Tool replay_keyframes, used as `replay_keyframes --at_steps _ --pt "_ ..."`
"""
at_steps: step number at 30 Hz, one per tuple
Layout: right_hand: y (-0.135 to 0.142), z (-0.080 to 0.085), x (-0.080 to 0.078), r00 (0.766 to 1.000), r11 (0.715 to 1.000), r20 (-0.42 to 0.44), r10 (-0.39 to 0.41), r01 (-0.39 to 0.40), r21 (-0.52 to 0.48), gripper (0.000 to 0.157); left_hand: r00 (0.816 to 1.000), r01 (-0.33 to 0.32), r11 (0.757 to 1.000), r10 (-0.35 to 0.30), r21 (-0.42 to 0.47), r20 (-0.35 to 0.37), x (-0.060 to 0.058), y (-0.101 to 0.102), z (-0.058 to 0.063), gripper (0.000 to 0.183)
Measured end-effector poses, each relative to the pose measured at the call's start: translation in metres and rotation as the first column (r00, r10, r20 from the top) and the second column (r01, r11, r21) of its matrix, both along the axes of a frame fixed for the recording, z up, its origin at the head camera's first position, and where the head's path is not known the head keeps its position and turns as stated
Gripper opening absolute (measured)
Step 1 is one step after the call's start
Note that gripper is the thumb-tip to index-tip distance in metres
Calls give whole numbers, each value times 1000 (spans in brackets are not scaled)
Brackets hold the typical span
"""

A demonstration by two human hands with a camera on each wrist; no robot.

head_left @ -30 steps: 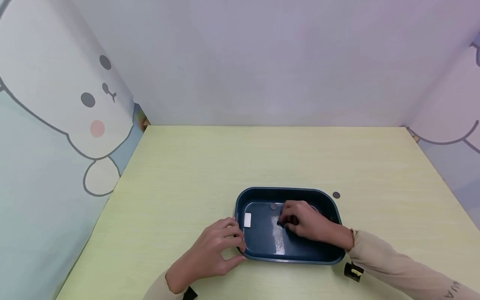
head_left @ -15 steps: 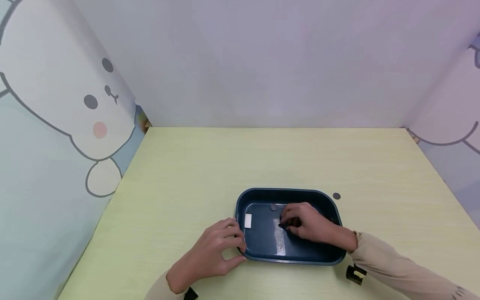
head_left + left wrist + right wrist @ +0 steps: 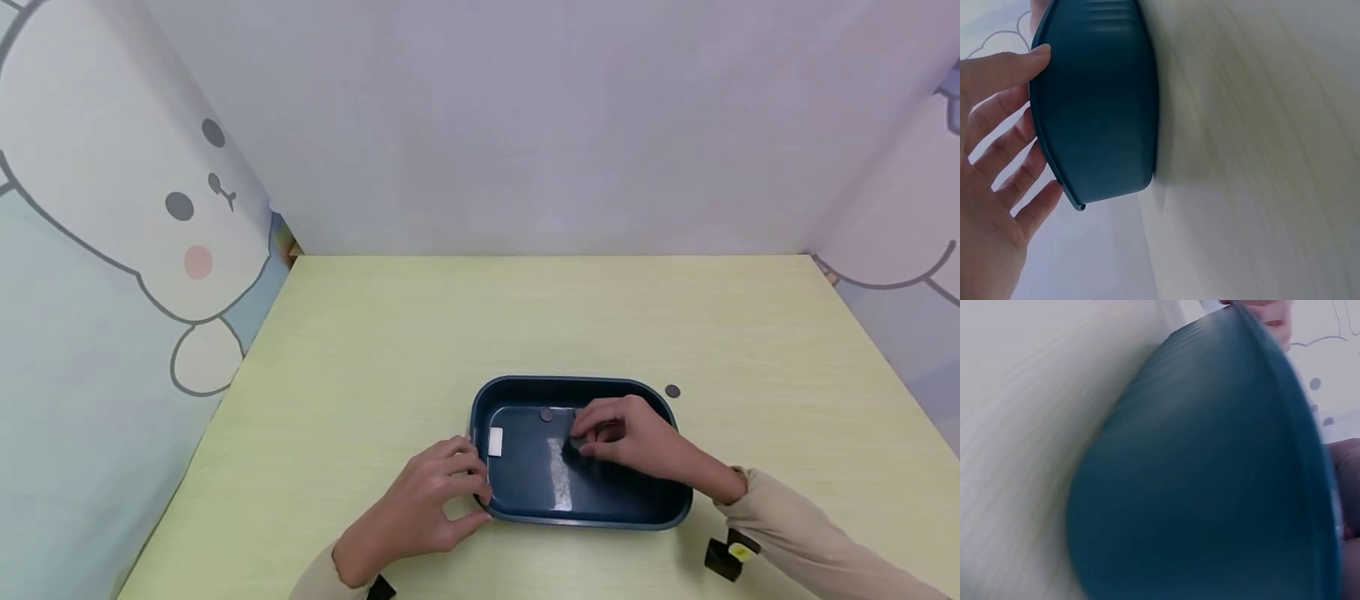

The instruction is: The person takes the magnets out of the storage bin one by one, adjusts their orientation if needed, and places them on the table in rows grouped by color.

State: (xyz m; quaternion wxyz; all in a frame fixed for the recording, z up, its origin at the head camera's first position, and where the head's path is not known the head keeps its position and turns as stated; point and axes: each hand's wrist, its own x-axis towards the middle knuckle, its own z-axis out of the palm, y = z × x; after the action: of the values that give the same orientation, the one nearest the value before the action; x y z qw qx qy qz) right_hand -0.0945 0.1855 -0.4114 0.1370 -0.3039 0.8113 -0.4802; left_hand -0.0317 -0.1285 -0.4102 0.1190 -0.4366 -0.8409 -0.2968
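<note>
A dark blue plastic tray (image 3: 558, 523) with rounded corners stands on the table. At its left end my left hand (image 3: 423, 504) grips the rim, fingers bent over the edge and thumb at the near corner; the left wrist view shows the fingertips spread along the rim. Over the inside of the tray, my right hand (image 3: 630, 433) pinches a small dark round disc (image 3: 577, 442) between thumb and fingers. One flat grey disc (image 3: 546, 414) lies on the tray floor toward the back, and another is partly hidden by the right fingers. A white rectangular piece (image 3: 495, 442) lies inside near the left wall.
Beyond the tray's back right corner, a loose dark disc (image 3: 672, 391) lies on the pale yellow table (image 3: 390, 333). A plain light wall (image 3: 525, 125) borders the table at the back. Side panels with cartoon animals stand left and right.
My right hand has lifted off the tray floor and shifted slightly right and back, carrying a dark disc in its fingertips. The left hand and the tray have stayed in place.
</note>
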Motion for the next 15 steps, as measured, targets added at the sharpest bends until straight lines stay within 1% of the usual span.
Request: replay_keyframes --at_steps 5,8,11,15 --pt "3 5 3 1000 998 24 5 -4 -66 16 999 17 1000 -16 11 -37 -1 0 -1 16" --pt "5 6 6 998 996 54 9 -4 -88 17 1000 11 1000 -11 11 -25 0 -1 -1 16" --pt "6 8 7 999 994 53 5 0 -109 19 1000 -5 1000 5 1 4 1 -1 -1 15" --pt "9 11 11 999 991 37 -3 8 -133 20 1000 -12 1000 12 -2 14 2 0 0 16"
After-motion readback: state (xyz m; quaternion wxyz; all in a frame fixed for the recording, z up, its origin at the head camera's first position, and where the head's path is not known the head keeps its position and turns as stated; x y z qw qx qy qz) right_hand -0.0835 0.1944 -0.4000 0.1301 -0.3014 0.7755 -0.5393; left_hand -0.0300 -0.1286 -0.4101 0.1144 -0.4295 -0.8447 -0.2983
